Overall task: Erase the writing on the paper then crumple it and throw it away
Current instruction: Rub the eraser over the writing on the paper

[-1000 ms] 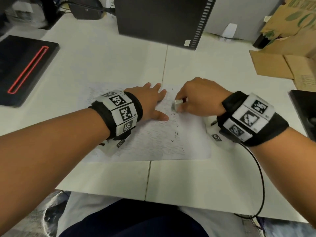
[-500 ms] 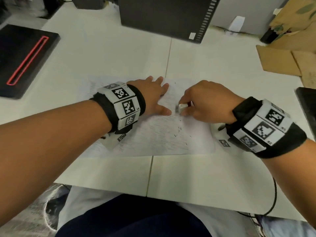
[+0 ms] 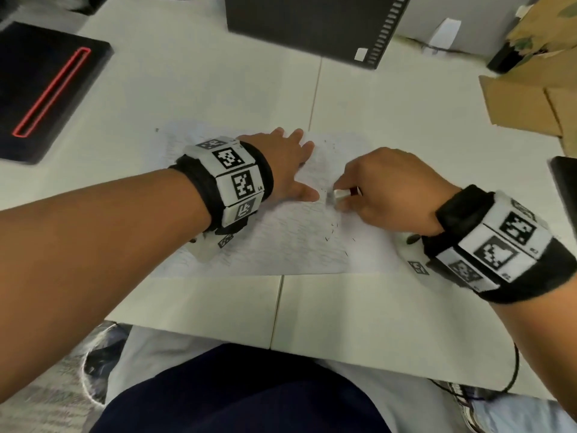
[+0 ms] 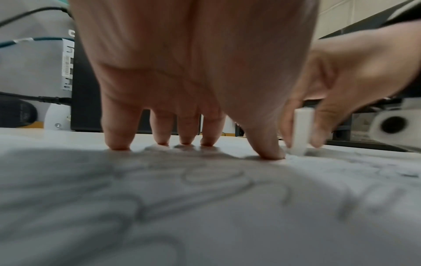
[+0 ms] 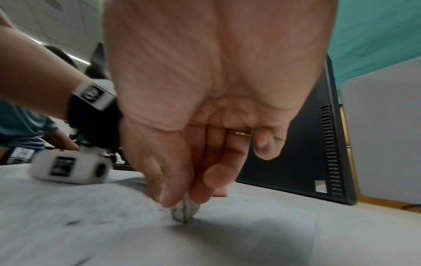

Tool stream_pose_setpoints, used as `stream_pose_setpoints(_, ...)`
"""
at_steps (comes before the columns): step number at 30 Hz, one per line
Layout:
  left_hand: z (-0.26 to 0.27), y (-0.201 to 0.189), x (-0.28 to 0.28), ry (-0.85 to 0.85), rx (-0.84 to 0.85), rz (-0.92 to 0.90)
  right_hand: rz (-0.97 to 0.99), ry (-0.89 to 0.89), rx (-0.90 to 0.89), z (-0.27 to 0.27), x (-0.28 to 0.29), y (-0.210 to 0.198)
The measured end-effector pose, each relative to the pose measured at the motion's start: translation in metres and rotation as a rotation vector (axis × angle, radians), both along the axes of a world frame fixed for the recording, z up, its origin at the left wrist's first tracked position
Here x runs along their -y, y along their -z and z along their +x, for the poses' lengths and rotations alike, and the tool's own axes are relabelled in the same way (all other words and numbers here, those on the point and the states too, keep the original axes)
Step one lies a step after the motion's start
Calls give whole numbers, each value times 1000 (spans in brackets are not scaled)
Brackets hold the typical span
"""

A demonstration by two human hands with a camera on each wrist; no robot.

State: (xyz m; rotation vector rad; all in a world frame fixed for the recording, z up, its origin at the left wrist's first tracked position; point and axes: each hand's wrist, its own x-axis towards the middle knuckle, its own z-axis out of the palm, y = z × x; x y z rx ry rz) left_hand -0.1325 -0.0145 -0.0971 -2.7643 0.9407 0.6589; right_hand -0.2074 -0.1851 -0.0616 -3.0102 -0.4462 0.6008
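Note:
A white sheet of paper (image 3: 281,242) with faint pencil writing lies flat on the white table (image 3: 218,89). My left hand (image 3: 290,164) presses it down with straight, spread fingers (image 4: 118,133). Just right of the left thumb, my right hand (image 3: 384,189) pinches a small white eraser (image 3: 338,195) between thumb and fingers. The eraser's tip (image 5: 184,212) touches the paper (image 5: 91,225) and looks grey with smudge. In the left wrist view the eraser (image 4: 300,133) stands on end on the paper (image 4: 205,207). Dark eraser crumbs (image 3: 334,229) are scattered over the sheet.
A black computer case (image 3: 312,23) stands at the back of the table. A black device with a red outline (image 3: 46,89) lies at the left. Cardboard (image 3: 524,101) sits at the right, and a dark object (image 3: 565,182) at the right edge. A cable (image 3: 512,370) hangs off the near edge.
The right hand and eraser have shifted slightly toward me along the paper beside the left thumb. The left hand stays pressed on the sheet.

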Motion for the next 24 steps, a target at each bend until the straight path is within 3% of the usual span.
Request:
stream_pose_setpoints(3, 1, 0, 1, 25, 7, -1, 11, -19, -37, -11, 0, -3)
stream_pose_setpoints(10, 1, 3, -4, 42, -27, 8, 157, 151, -36, 44, 11, -3)
stream_pose_setpoints(16, -24, -9, 3, 115, 85, -101, 157, 142, -4, 39, 11, 6)
stream_pose_setpoints(24, -36, -8, 16, 112, -48, 77, 7, 24, 64, 8, 5, 6)
